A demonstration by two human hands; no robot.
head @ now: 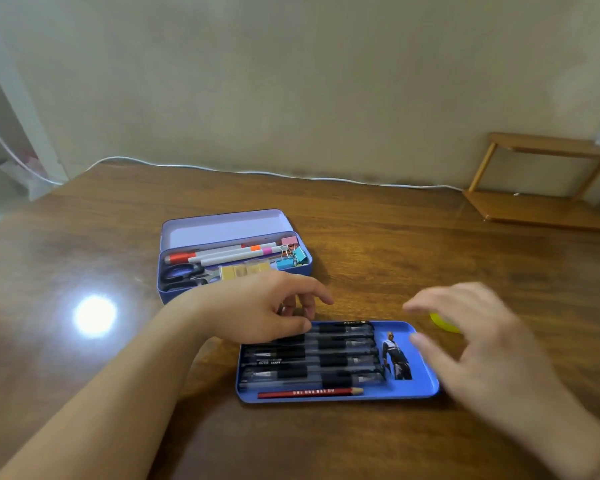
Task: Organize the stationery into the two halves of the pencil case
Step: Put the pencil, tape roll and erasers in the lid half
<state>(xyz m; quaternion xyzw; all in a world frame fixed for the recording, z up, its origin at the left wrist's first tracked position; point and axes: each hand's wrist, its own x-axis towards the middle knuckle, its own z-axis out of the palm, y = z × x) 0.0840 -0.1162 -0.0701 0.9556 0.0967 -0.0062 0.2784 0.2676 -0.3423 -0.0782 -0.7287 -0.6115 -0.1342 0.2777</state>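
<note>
steadying the blue tray (pixel 426 382) of black pens (pixel 312 362) and a red pencil (pixel 309 392), the left hand (pixel 257 310) curls loosely at its far edge, grip unclear. the blurred right hand (pixel 471 327) is spread, empty; reach gently for the yellow item (pixel 445 323), perhaps bound for the lilac case (pixel 234 252) beyond.

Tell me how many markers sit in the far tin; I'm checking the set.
3 markers show, side by side along the back of the far tin, behind the scissors. More may lie hidden beneath.

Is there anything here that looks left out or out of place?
One thing: a small yellow object lies on the table behind the right hand, outside both the blue tray and the purple case. It is too hidden to identify.
</note>
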